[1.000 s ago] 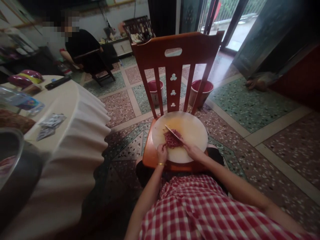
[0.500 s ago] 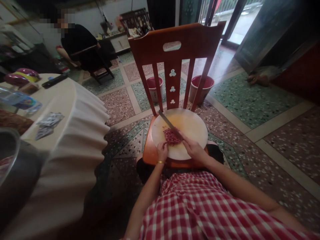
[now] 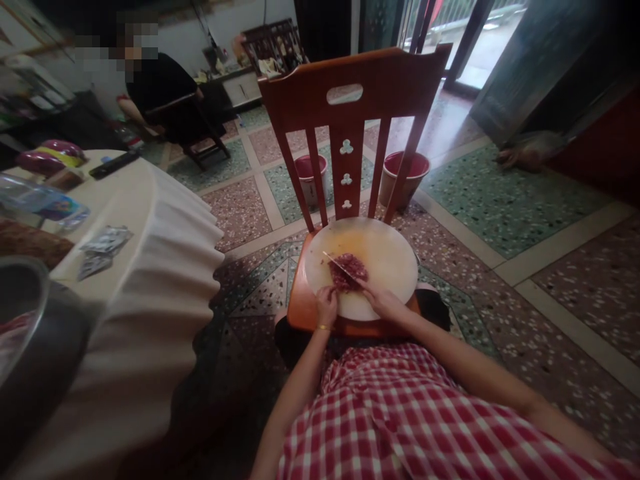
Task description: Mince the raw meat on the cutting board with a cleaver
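Observation:
A round pale cutting board [image 3: 395,260] rests on the seat of a wooden chair before me. Dark red minced meat [image 3: 356,267] lies in a small heap on its left half. My right hand [image 3: 385,303] is closed around the handle of a knife [image 3: 345,270], whose blade lies across the heap, pointing away to the left. At the near left part of the board is my left hand [image 3: 327,305], fingers curled together beside the meat; whether anything is in them is hidden.
The chair's back [image 3: 360,70] rises beyond the board. Two buckets [image 3: 400,177] stand behind it. On the left, a cloth-covered table [image 3: 165,240] bears a metal pot [image 3: 65,333], a plastic bottle [image 3: 50,203] and foil packets [image 3: 104,250]. A person [image 3: 160,80] sits farther back.
The knife blade has dropped from above the board onto the meat, its tip nearer to me. My left hand stays at about the same place on the board.

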Demonstrator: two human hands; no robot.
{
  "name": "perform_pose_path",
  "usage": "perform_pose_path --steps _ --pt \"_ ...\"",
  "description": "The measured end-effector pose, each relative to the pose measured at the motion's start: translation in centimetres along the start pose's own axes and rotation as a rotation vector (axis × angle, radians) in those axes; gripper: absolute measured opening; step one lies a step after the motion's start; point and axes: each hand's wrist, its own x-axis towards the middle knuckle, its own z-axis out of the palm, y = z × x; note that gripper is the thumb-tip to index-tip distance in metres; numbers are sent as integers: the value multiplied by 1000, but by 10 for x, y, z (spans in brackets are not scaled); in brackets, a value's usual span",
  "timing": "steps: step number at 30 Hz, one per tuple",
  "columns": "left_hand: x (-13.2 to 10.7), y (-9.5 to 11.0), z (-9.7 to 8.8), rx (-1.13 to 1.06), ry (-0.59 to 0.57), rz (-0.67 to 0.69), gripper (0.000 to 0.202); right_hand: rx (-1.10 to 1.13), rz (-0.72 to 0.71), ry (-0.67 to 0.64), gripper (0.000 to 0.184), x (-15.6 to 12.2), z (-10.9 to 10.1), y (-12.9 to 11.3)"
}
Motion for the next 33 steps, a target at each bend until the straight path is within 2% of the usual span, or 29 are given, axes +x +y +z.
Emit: perform_pose_path --steps 3,6,10,15,20,23,25,28,30,33 --pt "-1 0 -2 15 -27 21 19 65 -108 77 45 -2 -3 -5" --pt "-2 -1 -6 -5 43 -14 20 116 -190 60 45 -6 -1 -9" --pt "-5 -4 -15 -49 109 -46 20 52 -69 -46 41 -10 5 -6" --pt "-9 -9 -17 -46 115 -73 20 57 -129 0 45 -12 1 -4" --pt "-9 -6 -14 -46 85 -70 21 -3 -30 -52 40 -13 -4 0" --pt "-8 -4 -14 -48 69 -71 21 50 -106 24 43 -11 -10 0" --pt "-7 -3 -13 -47 73 -70 21 66 -101 76 44 -9 -12 1" --pt "-4 -1 -11 -40 70 -65 21 20 9 14 41 -4 -13 3" --pt "0 1 -9 -31 46 -46 21 8 16 -26 40 -1 -18 3" --pt "5 6 -6 -26 9 -20 21 60 -80 102 40 1 -27 -1"
